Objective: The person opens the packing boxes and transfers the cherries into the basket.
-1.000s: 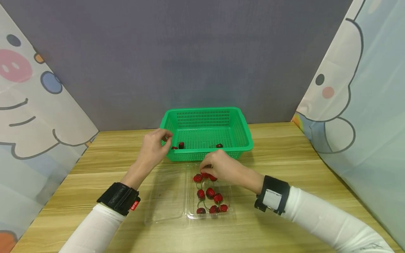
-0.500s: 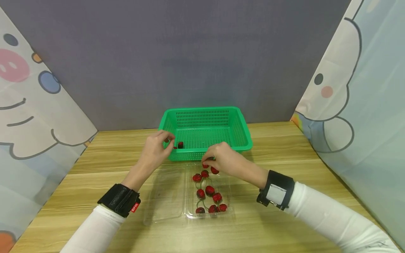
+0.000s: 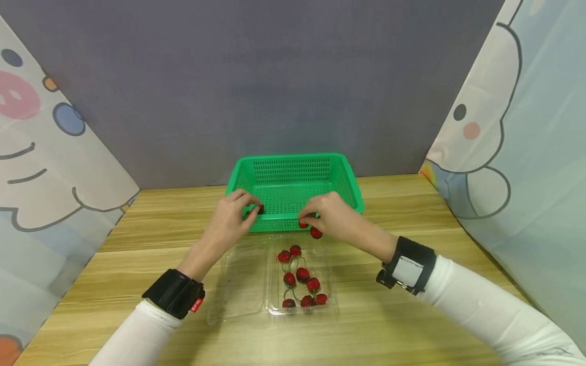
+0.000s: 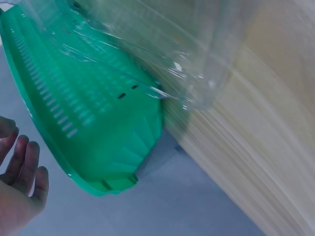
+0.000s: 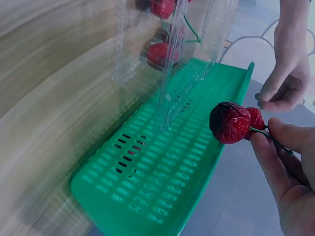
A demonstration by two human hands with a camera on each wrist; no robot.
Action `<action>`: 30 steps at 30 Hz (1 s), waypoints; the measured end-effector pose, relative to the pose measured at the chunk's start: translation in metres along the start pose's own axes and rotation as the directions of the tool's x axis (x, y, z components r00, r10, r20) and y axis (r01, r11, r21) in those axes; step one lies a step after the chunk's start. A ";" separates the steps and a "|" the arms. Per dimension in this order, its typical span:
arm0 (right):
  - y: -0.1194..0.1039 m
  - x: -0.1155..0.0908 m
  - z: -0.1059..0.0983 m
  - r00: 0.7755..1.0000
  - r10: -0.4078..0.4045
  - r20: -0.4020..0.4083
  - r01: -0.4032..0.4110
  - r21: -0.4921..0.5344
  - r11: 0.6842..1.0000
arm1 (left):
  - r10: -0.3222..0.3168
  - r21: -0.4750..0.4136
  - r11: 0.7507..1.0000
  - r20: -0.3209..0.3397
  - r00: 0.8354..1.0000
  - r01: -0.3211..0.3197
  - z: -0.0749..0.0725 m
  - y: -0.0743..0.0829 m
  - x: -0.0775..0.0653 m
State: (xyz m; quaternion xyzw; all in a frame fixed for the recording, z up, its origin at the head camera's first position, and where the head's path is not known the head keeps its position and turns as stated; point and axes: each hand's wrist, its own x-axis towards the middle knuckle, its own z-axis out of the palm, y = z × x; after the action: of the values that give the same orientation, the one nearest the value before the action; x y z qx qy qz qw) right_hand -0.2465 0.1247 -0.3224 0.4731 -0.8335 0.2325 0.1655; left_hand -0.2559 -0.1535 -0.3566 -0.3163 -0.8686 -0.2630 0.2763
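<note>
The right hand (image 3: 331, 216), thumb and fingers clamped at the stem (image 5: 270, 138), holds paired cherries (image 5: 229, 123) between green basket (image 3: 274, 224) and clear box (image 3: 299, 311). The left hand (image 3: 229, 216) curls loosely at the basket, thumb and fingers apart; contact cannot be told. A light stem pinch should spare the fruit.

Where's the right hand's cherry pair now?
In the head view, right of centre, the right hand holds the cherry pair by the near wall of the green basket, beyond the cherries in the clear container.
</note>
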 end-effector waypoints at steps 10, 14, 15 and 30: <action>0.007 -0.001 -0.005 0.999 0.040 -0.021 -0.040 0.020 0.999 | 0.105 0.020 0.994 0.012 0.994 -0.105 0.005 0.020 0.001; 0.008 -0.001 -0.009 0.998 0.047 -0.031 -0.046 0.023 0.999 | 0.123 0.021 0.992 0.024 0.992 -0.123 0.006 0.026 0.000; 0.008 -0.001 -0.010 0.998 0.045 -0.036 -0.044 0.025 0.999 | 0.129 0.018 0.991 0.025 0.991 -0.130 0.007 0.028 0.000; 0.023 0.003 -0.024 0.995 0.034 -0.096 -0.035 -0.015 0.999 | 0.266 -0.119 0.960 0.124 0.956 -0.252 0.018 0.056 -0.005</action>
State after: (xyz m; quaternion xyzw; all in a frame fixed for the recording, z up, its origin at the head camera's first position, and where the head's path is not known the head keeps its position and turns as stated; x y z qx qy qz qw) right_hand -0.2666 0.1463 -0.3061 0.4456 -0.8345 0.2510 0.2051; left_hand -0.2198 -0.1071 -0.3573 -0.4588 -0.8221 -0.2458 0.2307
